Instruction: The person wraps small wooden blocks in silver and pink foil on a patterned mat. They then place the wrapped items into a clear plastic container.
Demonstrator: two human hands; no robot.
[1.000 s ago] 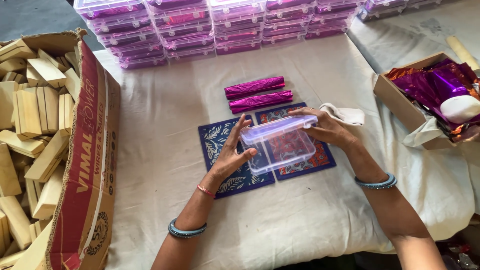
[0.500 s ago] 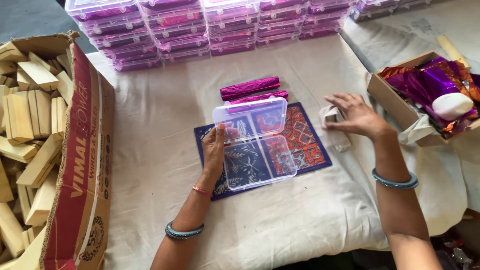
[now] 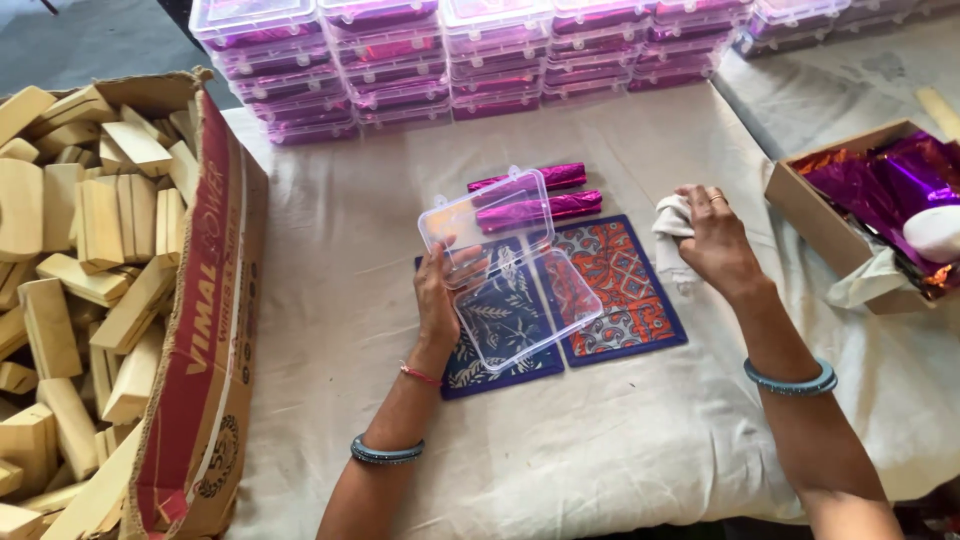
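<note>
While tabletop (image 3: 600, 440) lies under a pale sheet, big cardboard box (image 3: 190, 330) of wood blocks sits far left, rows of filled clear boxes (image 3: 480, 60) along back edge. Two patterned mats (image 3: 620, 290) at centre, w/ two magenta foil rolls (image 3: 540, 195) just behind. Clear hinged case (image 3: 520, 300) lies open on the mats, lid tilted up. Left hand (image 3: 438, 300) pins the case at its hinge side, fingers narrow on the plastic. Right hand (image 3: 715, 240) is closed round a white cloth (image 3: 668, 215), well apart from case. Judgement: keep left hand firm, wipe w/ cloth inside the tray, lid propped.
</note>
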